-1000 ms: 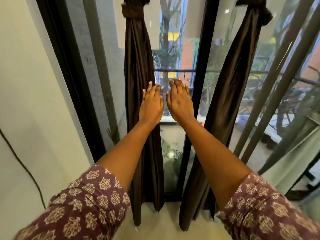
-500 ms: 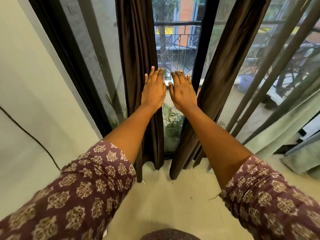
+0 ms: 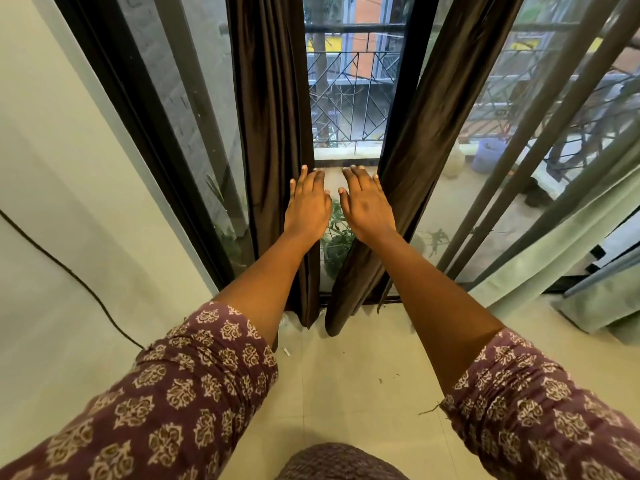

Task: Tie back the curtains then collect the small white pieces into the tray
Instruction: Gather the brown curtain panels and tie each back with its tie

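Outstretched and flat, the left hand (image 3: 307,206) has its fingers straight and close together, palm facing away, its outer edge just beside the inner fold of the left curtain (image 3: 273,133); whether it presses the glass or merely hovers before it cannot be told. Beside it, a small gap apart, the right hand (image 3: 367,202) lies in the same way, fingers straight and slightly spread, holding nothing, its outer edge against the right curtain (image 3: 426,143). Both forearms are bare and reach straight forward from sleeves (image 3: 180,403) of plum cloth printed with pale, leafy motifs, gathered in soft creases near the elbow. Each curtain is a dark brown fabric with a dull sheen, drawn into a narrow column of deep lengthwise folds; the left one hangs nearly upright, the right one slants outward toward the top, and both lower ends reach the floor (image 3: 346,375). Between them stands a black upright of the window frame (image 3: 401,81), with clear glass on either side showing a railing of thin angled bars outside. Pale green curtains (image 3: 554,271) of a lighter, matte cloth hang at the right and pool on the floor. A small white piece (image 3: 286,351) lies on the smooth cream floor just beside the left forearm, near the foot of the left curtain. A thin black cable (image 3: 69,271) curves down the plain wall at the left.
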